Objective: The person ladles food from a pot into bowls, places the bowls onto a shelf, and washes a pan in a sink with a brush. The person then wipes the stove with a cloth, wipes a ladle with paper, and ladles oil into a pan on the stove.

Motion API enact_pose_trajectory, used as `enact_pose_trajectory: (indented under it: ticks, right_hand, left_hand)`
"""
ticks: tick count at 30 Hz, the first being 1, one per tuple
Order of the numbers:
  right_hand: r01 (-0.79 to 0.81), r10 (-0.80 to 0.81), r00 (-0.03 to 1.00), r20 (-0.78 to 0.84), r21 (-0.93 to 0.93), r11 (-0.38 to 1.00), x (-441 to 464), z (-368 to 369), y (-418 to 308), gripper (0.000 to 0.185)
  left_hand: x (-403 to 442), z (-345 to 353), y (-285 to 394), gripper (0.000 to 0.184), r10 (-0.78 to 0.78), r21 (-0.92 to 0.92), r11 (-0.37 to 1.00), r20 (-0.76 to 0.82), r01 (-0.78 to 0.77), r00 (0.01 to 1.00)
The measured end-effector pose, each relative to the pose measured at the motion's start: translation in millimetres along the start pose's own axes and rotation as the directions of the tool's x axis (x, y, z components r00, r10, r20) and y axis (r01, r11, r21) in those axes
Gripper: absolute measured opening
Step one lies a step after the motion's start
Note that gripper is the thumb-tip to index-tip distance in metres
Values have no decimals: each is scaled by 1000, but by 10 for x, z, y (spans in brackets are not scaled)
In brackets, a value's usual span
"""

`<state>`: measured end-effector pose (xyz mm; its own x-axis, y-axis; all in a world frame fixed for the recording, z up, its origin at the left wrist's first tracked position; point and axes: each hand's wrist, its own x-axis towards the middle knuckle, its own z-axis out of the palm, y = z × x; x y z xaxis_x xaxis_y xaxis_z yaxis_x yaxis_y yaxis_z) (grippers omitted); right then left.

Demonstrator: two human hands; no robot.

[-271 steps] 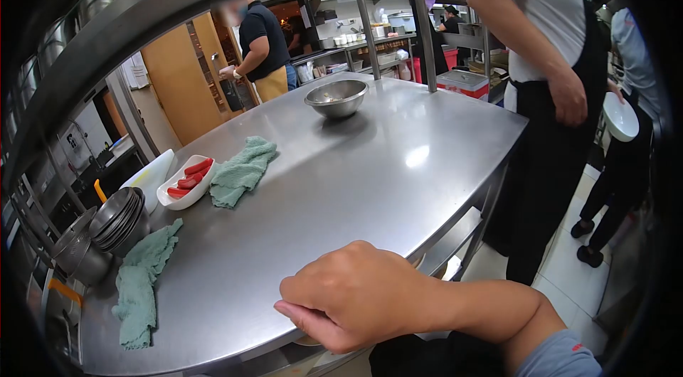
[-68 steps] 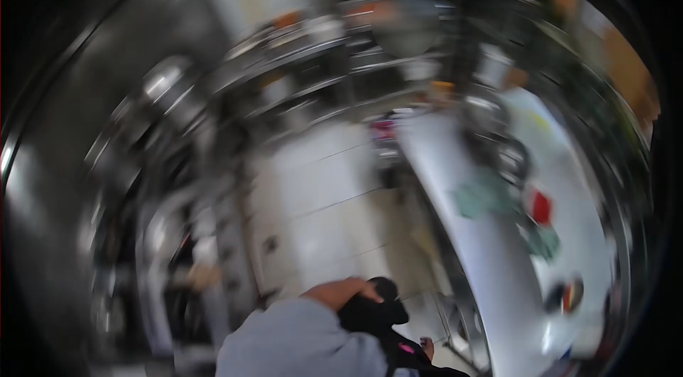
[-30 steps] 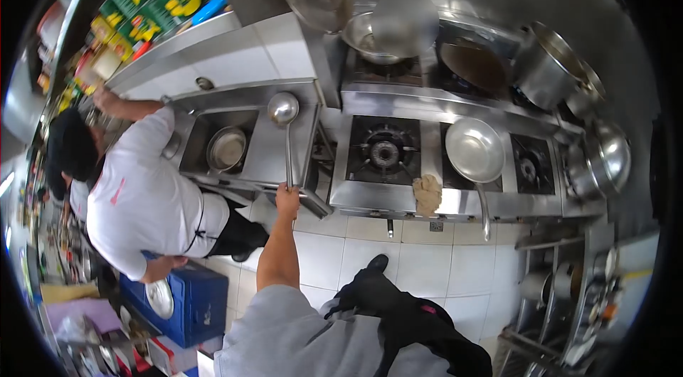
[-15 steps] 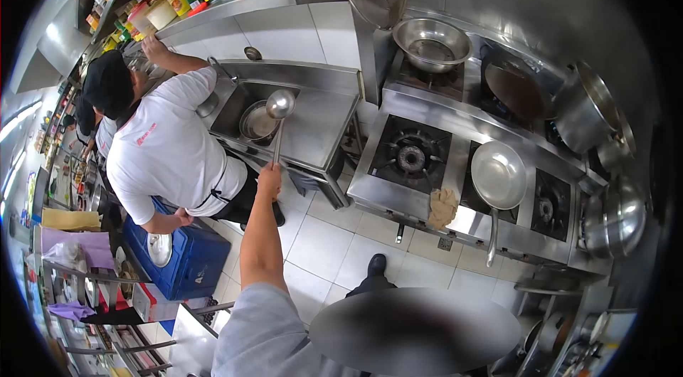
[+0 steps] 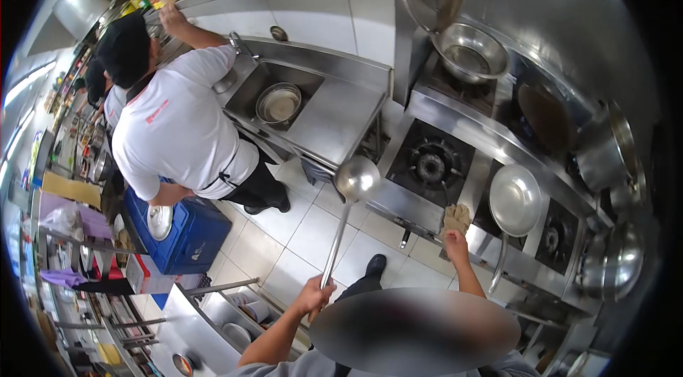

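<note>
My left hand is wrapped round the handle of a long steel ladle, whose bowl points away from me over the tiled floor. At the stove's front edge, my right hand has its fingers closed on the lower edge of a crumpled tan cloth. To the right of the cloth, a steel frying pan rests on a burner with its handle toward me. A blurred oval hides part of both forearms.
A co-worker in a white shirt stands at the left beside the sink, which holds a metal bowl. The stove carries a steel basin and a tall pot. A blue cooler and shelving are at left.
My left hand has drawn the ladle back from over the sink, toward me and rightward. My right hand has come into view at the cloth. The whole view has shifted somewhat.
</note>
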<state>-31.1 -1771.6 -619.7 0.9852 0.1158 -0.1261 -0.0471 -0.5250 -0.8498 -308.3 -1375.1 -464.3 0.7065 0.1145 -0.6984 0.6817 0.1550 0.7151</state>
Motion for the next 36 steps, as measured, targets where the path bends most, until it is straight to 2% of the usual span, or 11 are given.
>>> enact_pose_trajectory:
  ticks: [3, 7, 10, 14, 16, 20, 24, 27, 30, 33, 36]
  right_hand:
    - [-61, 37, 960, 278, 78, 995, 156, 206, -267, 17]
    - [-282, 118, 570, 813, 59, 957, -162, 589, -1044, 32]
    - [-450, 76, 291, 954, 66, 891, -520, 888, -1947, 53]
    - [-627, 14, 395, 919, 259, 735, -582, 1418, -2880, 47]
    - [-513, -27, 589, 807, 400, 760, -398, 1744, -3097, 39]
    - [-570, 40, 643, 765, 443, 692, 111, 1782, -3103, 24]
    - [-463, 190, 657, 729, 192, 865, 573, 1526, -3371, 13]
    - [-505, 258, 605, 753, 113, 856, 889, 1594, -3480, 18]
    - [-464, 209, 595, 776, 120, 877, 1228, 1851, -3546, 20]
    - [-416, 209, 578, 789, 65, 907, 1547, 2175, -3851, 24]
    - [-441, 219, 537, 815, 50, 896, 1883, 2507, -4187, 28]
  left_hand:
    - [-158, 39, -153, 16, -14, -5, 1000, 7, 14, 1000]
    - [-187, 168, 224, 19, 74, -17, 997, 8, -74, 997]
    - [35, 138, 652, 19, 187, 31, 982, 26, -188, 982]
    - [299, 154, 1257, 42, 282, 118, 954, -56, -275, 958]
    - [559, 41, 1285, 43, 591, 252, 738, 206, -626, 780]
    - [731, -852, 1981, 60, 477, 165, 713, 598, -681, 644]
    - [1614, -2040, 2463, 47, 679, 465, 648, 8, -604, 734]
    - [2274, -2946, 2744, 76, 591, 515, 789, -484, -336, 646]
    - [2518, -3486, 2988, 87, 541, 484, 833, -617, -266, 571]
    - [2904, -3821, 3000, 86, 652, 543, 756, -673, -366, 349]
    - [3332, -4160, 2793, 77, 569, 479, 821, -731, -310, 377]
